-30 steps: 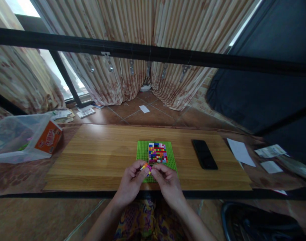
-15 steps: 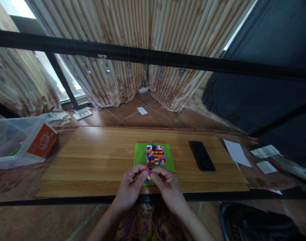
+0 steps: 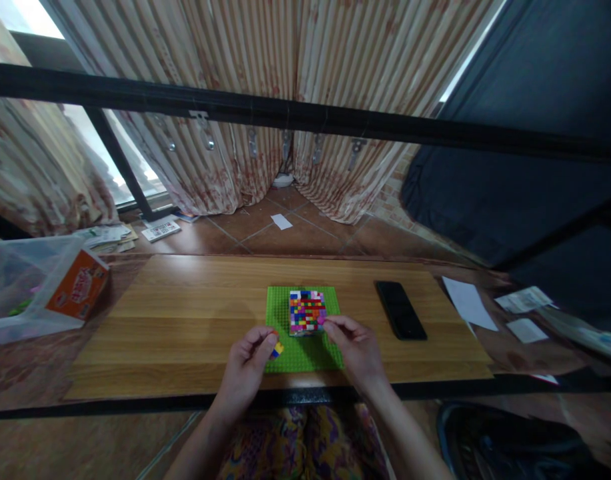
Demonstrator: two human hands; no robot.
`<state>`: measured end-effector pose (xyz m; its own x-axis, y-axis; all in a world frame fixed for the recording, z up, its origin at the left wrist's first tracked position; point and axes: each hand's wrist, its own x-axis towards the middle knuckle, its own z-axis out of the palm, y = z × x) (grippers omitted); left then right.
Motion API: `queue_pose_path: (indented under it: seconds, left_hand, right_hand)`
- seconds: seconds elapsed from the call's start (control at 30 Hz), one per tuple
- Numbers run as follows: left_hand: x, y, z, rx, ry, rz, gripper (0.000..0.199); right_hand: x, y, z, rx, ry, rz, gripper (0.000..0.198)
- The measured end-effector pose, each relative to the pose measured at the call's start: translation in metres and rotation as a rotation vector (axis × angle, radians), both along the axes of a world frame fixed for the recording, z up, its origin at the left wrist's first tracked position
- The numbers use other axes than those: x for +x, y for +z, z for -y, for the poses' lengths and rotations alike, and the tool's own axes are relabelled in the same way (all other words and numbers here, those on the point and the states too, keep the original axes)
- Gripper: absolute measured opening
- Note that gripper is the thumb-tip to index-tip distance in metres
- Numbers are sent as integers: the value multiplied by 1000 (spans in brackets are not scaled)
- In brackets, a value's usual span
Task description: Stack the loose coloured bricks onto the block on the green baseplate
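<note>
A block of many-coloured toy bricks (image 3: 307, 309) stands on a green studded baseplate (image 3: 305, 359). My left hand (image 3: 249, 359) is closed over the plate's left front part, pinching a small cluster of toy bricks (image 3: 278, 348) in yellow, blue and orange. At the block's front right corner, my right hand (image 3: 356, 348) pinches a small pink toy brick (image 3: 321, 321) between thumb and finger. Whether that pink brick touches the block, I cannot tell.
On the wooden table (image 3: 195, 313) a black phone (image 3: 400, 310) lies to the right. A clear plastic bin (image 3: 30, 287) with an orange label stands at the left. Papers (image 3: 469, 303) lie beyond the table's right end. A dark rail (image 3: 285, 120) crosses ahead.
My hands have parted. The right one has moved right and forward to the block with the pink brick; the left one has drawn left with the brick cluster.
</note>
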<state>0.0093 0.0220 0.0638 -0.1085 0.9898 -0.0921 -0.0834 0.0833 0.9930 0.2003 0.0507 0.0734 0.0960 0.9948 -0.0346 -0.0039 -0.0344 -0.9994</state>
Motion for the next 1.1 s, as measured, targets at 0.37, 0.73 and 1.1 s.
queue_pose_path:
  seconds: [0.37, 0.73, 1.1]
  left_hand:
    - [-28, -39, -5, 19, 75, -150, 25]
    - [-27, -32, -3, 6, -18, -181, 20]
    - [-29, -33, -2, 35, -37, -228, 21]
  right_hand:
    - [28, -17, -72, 81, 114, 255, 18]
    - [27, -10, -91, 64, 256, 282, 10]
    - [15, -23, -85, -335, 121, -248, 29]
